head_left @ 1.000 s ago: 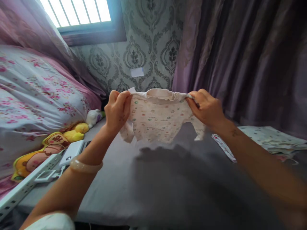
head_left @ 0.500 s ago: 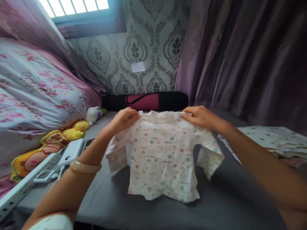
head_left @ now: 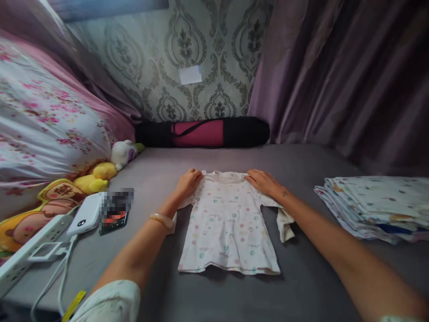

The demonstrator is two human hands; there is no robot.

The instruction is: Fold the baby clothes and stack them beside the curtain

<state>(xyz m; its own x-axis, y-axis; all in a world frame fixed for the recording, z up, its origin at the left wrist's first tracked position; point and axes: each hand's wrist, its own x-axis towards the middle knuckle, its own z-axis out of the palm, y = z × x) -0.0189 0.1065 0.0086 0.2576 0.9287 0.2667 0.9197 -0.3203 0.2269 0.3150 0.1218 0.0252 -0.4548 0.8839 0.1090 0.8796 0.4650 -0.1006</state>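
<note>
A small white long-sleeved shirt with a print of green, pink and yellow dots lies front up on the grey bed surface, its collar away from me. My left hand is closed on its left shoulder, beside the collar. At the other shoulder my right hand grips the cloth with bent fingers. Both sleeves hang outward beneath my forearms and are partly hidden. The shirt's hem lies nearest to me, slightly wavy.
Folded printed clothes are stacked at the right. On the left lie a power strip, a white power bank with a cable, a phone and plush toys. A black and red roll bag rests against the wall.
The shirt, held up and tilted half a second ago, has come down onto the bed with both hands still at its shoulders. The view has tipped downward.
</note>
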